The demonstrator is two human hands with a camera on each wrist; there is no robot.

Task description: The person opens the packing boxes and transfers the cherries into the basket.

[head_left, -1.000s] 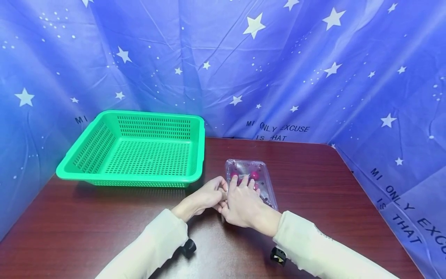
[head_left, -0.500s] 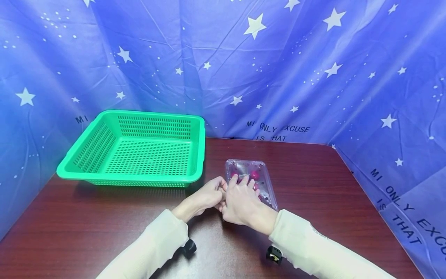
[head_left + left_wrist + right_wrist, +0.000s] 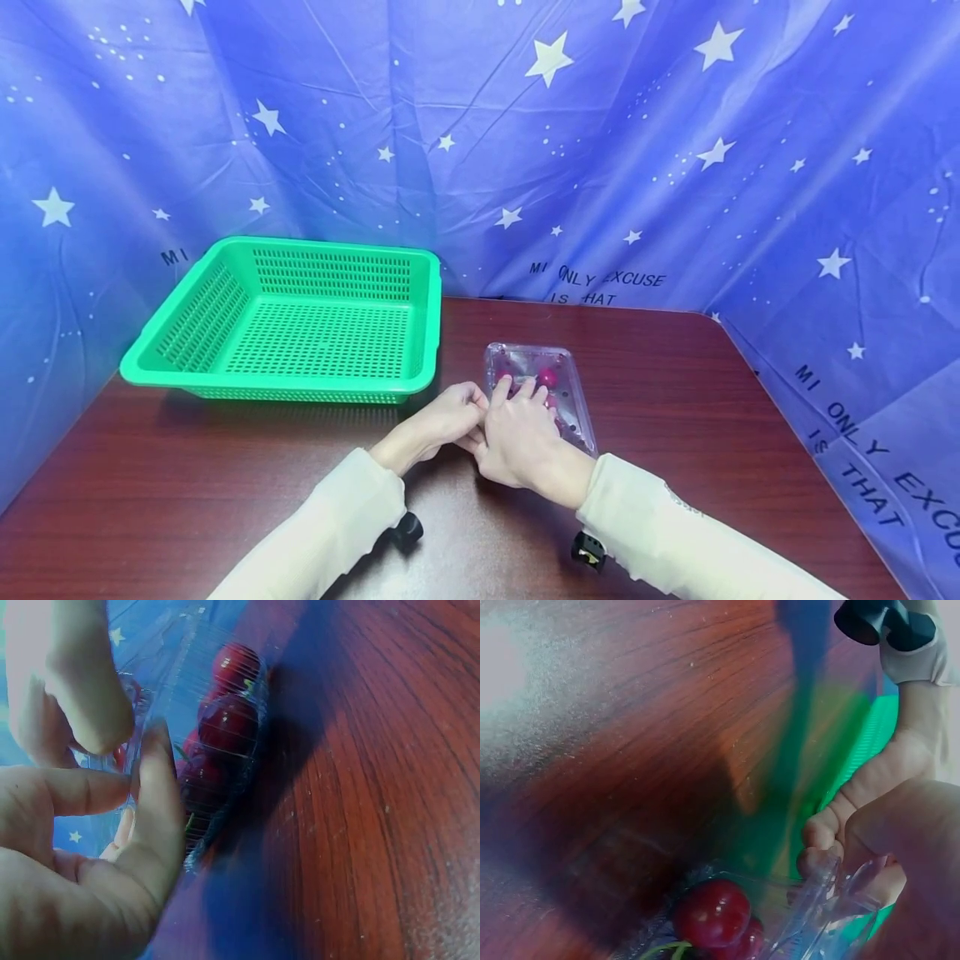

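Note:
A clear plastic clamshell box (image 3: 573,396) lies on the table, with red cherries (image 3: 227,724) inside showing green stems. My left hand (image 3: 442,419) pinches the box's rim at its near left side between thumb and forefinger. In the head view my right hand (image 3: 525,437) lies over the near half of the lid, its fingers spread and fairly straight on the plastic. The right thumb comes down to the same rim, close to the left fingertips. In the right wrist view the clear edges stand apart beside the fingers. My right hand hides much of the lid.
A green slotted plastic basket (image 3: 318,342) stands on the table at the back left, left of the box. A blue curtain (image 3: 480,150) with white stars hangs behind the dark red-brown wooden table (image 3: 660,375) and along its sides.
Both hands stay at the box. My right hand shifts slightly to the left on the lid within the last second, and the fingers at the rim shift a little. Box and basket stay put.

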